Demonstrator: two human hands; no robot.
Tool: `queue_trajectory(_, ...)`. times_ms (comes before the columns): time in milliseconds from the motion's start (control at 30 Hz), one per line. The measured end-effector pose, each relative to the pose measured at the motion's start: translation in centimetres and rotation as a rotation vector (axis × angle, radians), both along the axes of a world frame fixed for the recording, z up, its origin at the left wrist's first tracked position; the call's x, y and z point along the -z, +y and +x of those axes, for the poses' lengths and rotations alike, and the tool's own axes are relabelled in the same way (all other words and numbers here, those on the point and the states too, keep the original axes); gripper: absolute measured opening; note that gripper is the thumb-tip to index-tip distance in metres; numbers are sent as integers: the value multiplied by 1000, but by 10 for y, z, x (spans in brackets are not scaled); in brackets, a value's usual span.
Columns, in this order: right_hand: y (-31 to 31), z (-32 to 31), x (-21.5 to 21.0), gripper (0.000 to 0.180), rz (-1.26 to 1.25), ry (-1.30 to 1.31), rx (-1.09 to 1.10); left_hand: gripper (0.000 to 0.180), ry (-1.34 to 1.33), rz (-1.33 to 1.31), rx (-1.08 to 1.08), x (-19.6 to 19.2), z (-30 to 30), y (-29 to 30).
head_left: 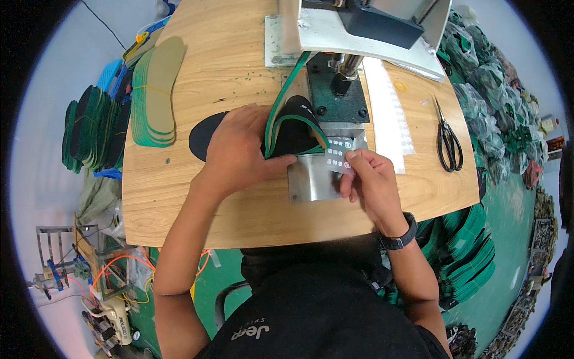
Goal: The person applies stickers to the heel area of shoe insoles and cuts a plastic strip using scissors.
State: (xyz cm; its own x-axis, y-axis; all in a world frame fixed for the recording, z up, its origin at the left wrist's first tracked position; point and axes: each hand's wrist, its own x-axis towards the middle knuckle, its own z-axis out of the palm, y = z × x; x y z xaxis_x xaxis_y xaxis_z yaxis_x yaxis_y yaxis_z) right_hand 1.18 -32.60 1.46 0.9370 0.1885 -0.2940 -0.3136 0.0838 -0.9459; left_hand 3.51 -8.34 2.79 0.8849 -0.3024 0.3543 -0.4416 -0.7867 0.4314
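Note:
My left hand (pixel 239 149) presses flat on a black insole with a green edge (pixel 293 128), holding it curled up on the metal plate (pixel 311 179) under the press machine (pixel 341 78). My right hand (pixel 368 179) pinches a small grey sheet of labels (pixel 338 153) just right of the insole, over the plate. A black watch sits on that wrist.
A stack of green-edged tan insoles (pixel 156 90) lies at the table's left. Black scissors (pixel 448 140) and a white strip (pixel 391 113) lie at the right. More insole piles stand off the wooden table (pixel 209 209) on both sides, with bagged goods far right.

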Motion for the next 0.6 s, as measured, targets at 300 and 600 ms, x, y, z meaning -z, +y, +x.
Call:
queue_trajectory(300, -22, -15, -1, 24, 110, -114, 326, 17, 132, -365, -155, -4, -1, 7)
queue_trajectory(600, 3, 4, -3, 29, -37, 34, -52, 19, 201, -796, -239, 4, -2, 24)
